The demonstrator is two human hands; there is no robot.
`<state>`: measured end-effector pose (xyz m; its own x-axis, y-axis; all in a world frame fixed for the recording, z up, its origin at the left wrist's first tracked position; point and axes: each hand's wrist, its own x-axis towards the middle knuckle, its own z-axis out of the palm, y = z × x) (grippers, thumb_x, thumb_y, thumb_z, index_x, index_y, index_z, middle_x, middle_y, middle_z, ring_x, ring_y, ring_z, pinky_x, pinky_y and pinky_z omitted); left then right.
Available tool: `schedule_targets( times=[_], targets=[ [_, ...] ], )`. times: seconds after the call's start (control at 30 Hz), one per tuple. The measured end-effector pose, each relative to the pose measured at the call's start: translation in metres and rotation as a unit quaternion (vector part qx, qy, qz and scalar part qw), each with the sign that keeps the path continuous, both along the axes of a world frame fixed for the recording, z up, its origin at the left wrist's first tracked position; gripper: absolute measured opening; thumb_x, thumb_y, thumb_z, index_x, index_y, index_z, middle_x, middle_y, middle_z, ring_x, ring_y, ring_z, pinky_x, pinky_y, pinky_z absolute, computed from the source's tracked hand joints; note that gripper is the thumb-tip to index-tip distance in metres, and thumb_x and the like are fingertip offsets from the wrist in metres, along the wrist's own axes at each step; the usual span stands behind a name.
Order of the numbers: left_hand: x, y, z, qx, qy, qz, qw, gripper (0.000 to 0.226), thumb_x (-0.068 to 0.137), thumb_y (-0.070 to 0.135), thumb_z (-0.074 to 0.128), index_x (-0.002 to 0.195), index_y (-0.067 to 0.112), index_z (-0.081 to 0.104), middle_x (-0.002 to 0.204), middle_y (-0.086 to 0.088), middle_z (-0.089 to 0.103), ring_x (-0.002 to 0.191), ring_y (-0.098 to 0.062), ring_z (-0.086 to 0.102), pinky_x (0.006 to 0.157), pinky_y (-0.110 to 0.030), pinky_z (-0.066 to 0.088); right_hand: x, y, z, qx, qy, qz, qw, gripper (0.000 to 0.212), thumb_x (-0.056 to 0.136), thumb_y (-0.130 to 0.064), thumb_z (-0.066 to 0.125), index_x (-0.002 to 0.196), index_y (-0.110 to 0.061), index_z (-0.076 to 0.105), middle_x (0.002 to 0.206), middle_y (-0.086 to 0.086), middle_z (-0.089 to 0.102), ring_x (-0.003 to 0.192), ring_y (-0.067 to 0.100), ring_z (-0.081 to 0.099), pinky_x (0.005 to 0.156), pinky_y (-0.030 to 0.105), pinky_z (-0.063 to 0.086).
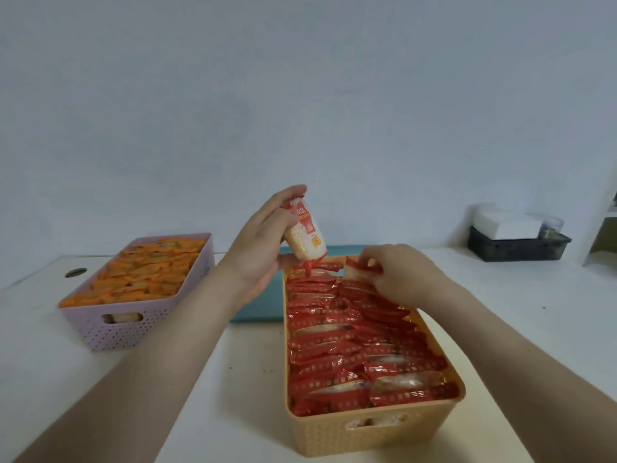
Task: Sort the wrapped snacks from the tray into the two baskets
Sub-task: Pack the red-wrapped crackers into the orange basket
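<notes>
Red snack point(305, 236) pinched in left hand point(257, 252), above orange basket point(370, 429)

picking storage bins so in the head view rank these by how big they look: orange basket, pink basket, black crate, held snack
1. orange basket, largest, but nearest the camera, so its lead over the pink one is unsure
2. pink basket
3. black crate, far back
4. held snack

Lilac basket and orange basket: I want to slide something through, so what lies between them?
In the head view, mostly white table, with the teal tray at the far end; the left forearm crosses above the gap.
</notes>
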<state>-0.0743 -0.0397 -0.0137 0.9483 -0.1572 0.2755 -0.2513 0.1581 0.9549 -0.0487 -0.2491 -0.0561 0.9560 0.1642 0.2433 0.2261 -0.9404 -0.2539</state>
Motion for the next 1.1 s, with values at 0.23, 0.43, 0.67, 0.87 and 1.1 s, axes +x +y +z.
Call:
schedule_targets(
  times=[0.23,0.43,0.67,0.87,1.1],
  targets=[
    [0.029,-0.027,-0.001,0.122,-0.021,0.008,0.992,0.039,0.097,0.005,0.042,0.131,0.018,0.056,0.115,-0.005,0.061,0.101,-0.022,0.063,0.089,-0.053,0.055,0.01,0.0,-0.004,0.003,0.087,0.036,0.996,0.039,0.089,-0.027,0.05,0.126,-0.033,0.061,0.127,-0.005,0.062,0.125,0.021,0.049,0.104,0.044,0.04],
    [0.045,-0.045,-0.005,0.199,-0.061,-0.118,0.971,0.043,0.095,0.003,0.048,0.132,0.022,0.056,0.126,-0.001,0.064,0.113,-0.017,0.063,0.091,-0.034,0.053,-0.008,-0.02,0.021,0.418,0.005,0.118,0.901,0.077,0.078,-0.017,0.079,0.139,-0.039,0.037,0.121,-0.012,0.056,0.105,0.007,0.06,0.077,0.023,0.056],
    [0.053,-0.048,-0.026,0.389,-0.154,0.093,0.903,0.028,0.085,0.023,0.071,0.11,0.028,0.059,0.098,0.009,0.066,0.091,-0.01,0.063,0.077,-0.024,0.05,0.008,-0.028,0.014,0.384,-0.143,0.011,0.912,0.033,0.077,-0.016,0.08,0.106,-0.024,0.066,0.093,-0.009,0.068,0.086,0.011,0.065,0.083,0.037,0.056],
    [0.058,-0.037,-0.051,0.626,-0.19,0.069,0.753,0.033,0.095,0.042,0.053,0.123,0.028,0.063,0.101,0.004,0.045,0.11,-0.017,0.04,0.096,-0.034,0.039,0.015,-0.018,0.0,0.518,-0.058,0.007,0.853,0.032,0.078,-0.008,0.078,0.105,-0.015,0.064,0.091,0.008,0.069,0.078,0.022,0.068,0.069,0.033,0.059],
    [0.057,-0.034,-0.051,0.59,-0.25,0.077,0.764,0.019,0.092,0.04,0.059,0.104,0.034,0.073,0.099,0.01,0.065,0.103,-0.015,0.048,0.088,-0.034,0.042,0.025,-0.01,0.002,0.233,-0.072,0.01,0.97,0.033,0.082,-0.016,0.071,0.114,-0.022,0.068,0.103,-0.005,0.071,0.097,0.015,0.064,0.082,0.024,0.046]
  ],
)
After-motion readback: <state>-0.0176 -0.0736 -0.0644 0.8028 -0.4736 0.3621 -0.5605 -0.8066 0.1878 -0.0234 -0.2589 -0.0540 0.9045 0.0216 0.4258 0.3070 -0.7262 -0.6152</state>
